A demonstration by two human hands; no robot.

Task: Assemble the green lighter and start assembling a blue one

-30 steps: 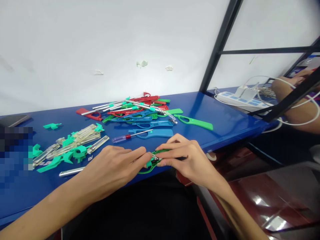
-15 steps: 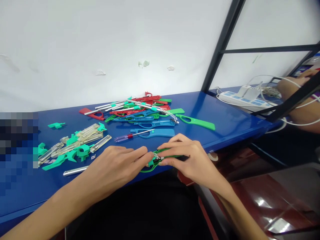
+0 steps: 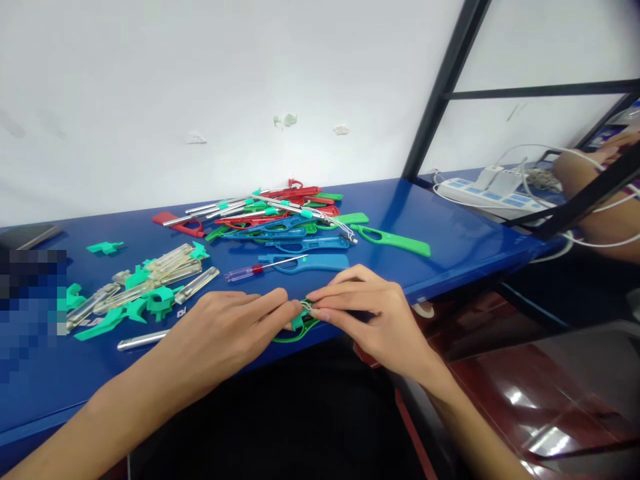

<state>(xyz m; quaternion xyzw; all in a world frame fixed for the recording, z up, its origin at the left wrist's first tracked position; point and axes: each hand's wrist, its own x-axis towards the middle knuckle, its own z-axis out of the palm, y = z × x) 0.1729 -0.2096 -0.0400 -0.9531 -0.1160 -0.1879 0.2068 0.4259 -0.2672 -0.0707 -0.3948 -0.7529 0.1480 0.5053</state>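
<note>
My left hand (image 3: 245, 327) is closed on a green lighter half-shell (image 3: 291, 339) near the table's front edge, its fingertips beside a teal plastic piece (image 3: 297, 322) in the shell. Thumb and fingers of my right hand (image 3: 373, 313) pinch thin white wires (image 3: 307, 306) right by the left fingertips. The wire ends and part of the shell are hidden by my fingers. A silver metal tube (image 3: 143, 340) shows beyond my left forearm; whether it joins the shell is hidden. Just behind my hands lie a screwdriver (image 3: 243, 273) and a blue lighter shell (image 3: 325, 265).
Behind is a pile of red, blue and green lighter shells (image 3: 295, 230) with metal tubes. Clear fuel tanks (image 3: 173, 267) and teal parts (image 3: 161, 301) lie at left. A black frame (image 3: 435, 100) and power strip (image 3: 493, 197) stand right, near another person's arm (image 3: 595, 207).
My right fingers have moved left from the dark part in the shell to the wires, close against my left fingertips. My left hand has shifted only slightly.
</note>
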